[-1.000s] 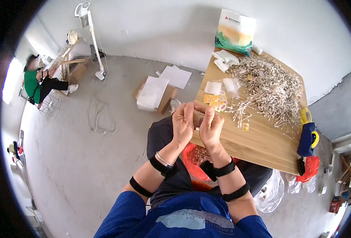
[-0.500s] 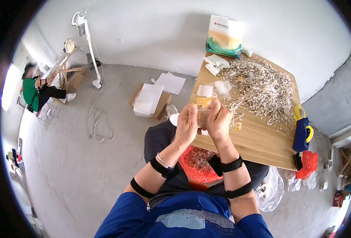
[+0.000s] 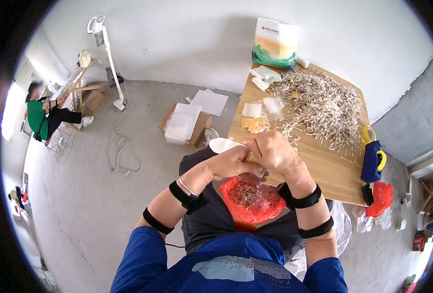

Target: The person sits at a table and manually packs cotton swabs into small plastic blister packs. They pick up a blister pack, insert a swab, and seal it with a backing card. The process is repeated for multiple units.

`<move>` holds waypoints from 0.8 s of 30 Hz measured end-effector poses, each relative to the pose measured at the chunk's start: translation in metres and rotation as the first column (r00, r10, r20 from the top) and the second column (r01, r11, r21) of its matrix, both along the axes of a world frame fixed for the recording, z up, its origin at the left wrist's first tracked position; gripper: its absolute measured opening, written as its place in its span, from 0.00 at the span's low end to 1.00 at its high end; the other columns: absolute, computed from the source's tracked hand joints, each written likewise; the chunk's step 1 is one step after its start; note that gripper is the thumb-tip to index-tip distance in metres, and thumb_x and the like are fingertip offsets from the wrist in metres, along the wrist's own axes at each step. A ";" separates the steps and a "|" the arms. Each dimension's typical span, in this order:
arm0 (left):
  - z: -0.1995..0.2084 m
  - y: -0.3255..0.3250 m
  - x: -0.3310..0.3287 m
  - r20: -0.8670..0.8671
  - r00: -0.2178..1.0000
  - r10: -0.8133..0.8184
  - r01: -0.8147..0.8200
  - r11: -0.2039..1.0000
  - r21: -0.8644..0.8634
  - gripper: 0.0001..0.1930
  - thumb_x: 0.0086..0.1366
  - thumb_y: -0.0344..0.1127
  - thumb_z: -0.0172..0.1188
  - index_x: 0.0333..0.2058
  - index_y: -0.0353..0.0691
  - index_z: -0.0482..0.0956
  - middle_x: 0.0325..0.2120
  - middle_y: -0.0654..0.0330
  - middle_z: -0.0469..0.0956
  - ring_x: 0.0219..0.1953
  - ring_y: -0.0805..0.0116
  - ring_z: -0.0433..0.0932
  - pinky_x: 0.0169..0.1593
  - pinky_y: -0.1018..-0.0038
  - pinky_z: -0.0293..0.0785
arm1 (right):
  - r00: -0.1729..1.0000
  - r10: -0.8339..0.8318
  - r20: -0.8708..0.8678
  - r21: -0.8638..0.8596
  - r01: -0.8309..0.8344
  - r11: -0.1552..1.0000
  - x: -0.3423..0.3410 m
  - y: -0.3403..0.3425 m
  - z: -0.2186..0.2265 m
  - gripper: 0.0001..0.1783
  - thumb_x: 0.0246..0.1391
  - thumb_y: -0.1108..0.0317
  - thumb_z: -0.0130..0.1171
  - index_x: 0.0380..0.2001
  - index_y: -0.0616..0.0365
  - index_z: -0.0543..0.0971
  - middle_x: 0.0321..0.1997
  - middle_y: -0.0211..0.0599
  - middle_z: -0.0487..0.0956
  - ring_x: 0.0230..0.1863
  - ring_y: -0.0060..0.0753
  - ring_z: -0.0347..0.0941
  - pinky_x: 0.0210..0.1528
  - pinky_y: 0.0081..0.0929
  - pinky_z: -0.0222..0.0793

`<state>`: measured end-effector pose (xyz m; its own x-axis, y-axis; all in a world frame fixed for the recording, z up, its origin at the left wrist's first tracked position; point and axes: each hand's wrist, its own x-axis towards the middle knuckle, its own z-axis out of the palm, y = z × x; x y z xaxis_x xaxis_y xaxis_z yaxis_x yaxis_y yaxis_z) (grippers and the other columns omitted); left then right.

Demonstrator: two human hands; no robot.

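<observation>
My left hand [image 3: 230, 163] and my right hand [image 3: 278, 151] meet above the near left edge of the wooden table [image 3: 324, 183]. Between them is a small clear packet [image 3: 260, 172], mostly covered by fingers. My left fingers are closed round its lower part, while my right hand is curled over its top, fingertips hidden. A red plastic bag [image 3: 231, 202] holding loose cotton swabs [image 3: 253, 195] sits below, between my legs. Beyond my hands lie yellow printed slips [image 3: 255, 124] and clear little bags [image 3: 273, 106]. A large heap of cotton swabs [image 3: 324, 107] covers the far tabletop.
A white, rounded flat piece [image 3: 223, 145] shows beside my left hand. On the table stand a printed paper bag [image 3: 275, 44] and a blue pouch with yellow handles [image 3: 371, 163]. Cardboard with white sheets [image 3: 182, 122] lies on the floor. Another person [image 3: 43, 115] sits far left.
My hands have turned inward and lowered slightly, with my right hand now curled over the packet. The packet is tipped downward, and my forearms are spread wider. More of the red bag shows.
</observation>
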<state>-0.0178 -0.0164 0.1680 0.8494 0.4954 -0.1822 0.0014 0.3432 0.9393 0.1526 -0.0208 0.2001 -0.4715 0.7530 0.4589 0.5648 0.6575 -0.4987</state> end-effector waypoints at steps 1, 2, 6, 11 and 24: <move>-0.003 -0.004 0.003 0.014 0.999 0.031 -0.030 0.999 -0.030 0.16 0.66 0.31 0.57 0.50 0.30 0.71 0.43 0.53 0.77 0.47 0.62 0.78 0.49 0.65 0.80 | 1.000 0.002 0.002 -0.019 -0.002 1.000 0.003 -0.001 -0.002 0.13 0.60 0.64 0.53 0.26 0.61 0.79 0.20 0.47 0.76 0.23 0.54 0.73 0.26 0.39 0.69; -0.005 -0.007 0.006 0.026 0.998 0.062 -0.060 0.996 -0.061 0.16 0.67 0.31 0.56 0.50 0.30 0.71 0.43 0.53 0.77 0.47 0.61 0.78 0.48 0.64 0.80 | 1.000 0.004 0.004 -0.038 -0.004 0.999 0.005 -0.001 -0.003 0.14 0.60 0.62 0.52 0.27 0.61 0.80 0.20 0.48 0.76 0.24 0.54 0.73 0.26 0.40 0.69; -0.008 -0.009 0.008 0.049 0.995 0.088 -0.085 0.994 -0.067 0.17 0.67 0.33 0.56 0.50 0.30 0.70 0.43 0.52 0.77 0.46 0.59 0.79 0.47 0.62 0.81 | 0.991 0.001 -0.133 -0.337 -0.046 0.940 0.014 -0.003 0.009 0.26 0.66 0.51 0.41 0.41 0.61 0.80 0.35 0.49 0.81 0.38 0.48 0.78 0.42 0.36 0.72; 0.000 -0.010 0.011 0.051 0.992 0.118 -0.112 0.988 -0.109 0.19 0.67 0.36 0.57 0.51 0.29 0.69 0.41 0.53 0.78 0.43 0.58 0.80 0.48 0.63 0.81 | 0.887 0.064 -0.457 -0.432 -0.285 0.856 0.025 -0.007 0.002 0.36 0.67 0.42 0.31 0.52 0.64 0.75 0.49 0.51 0.78 0.53 0.42 0.73 0.59 0.33 0.64; -0.011 -0.014 0.020 0.145 0.973 0.178 -0.175 0.984 -0.038 0.19 0.65 0.40 0.60 0.48 0.33 0.72 0.38 0.53 0.80 0.41 0.60 0.82 0.45 0.65 0.82 | 0.938 0.117 -0.326 -0.498 -0.276 0.822 0.029 -0.009 -0.002 0.35 0.68 0.45 0.28 0.54 0.64 0.74 0.53 0.50 0.76 0.56 0.44 0.70 0.61 0.36 0.62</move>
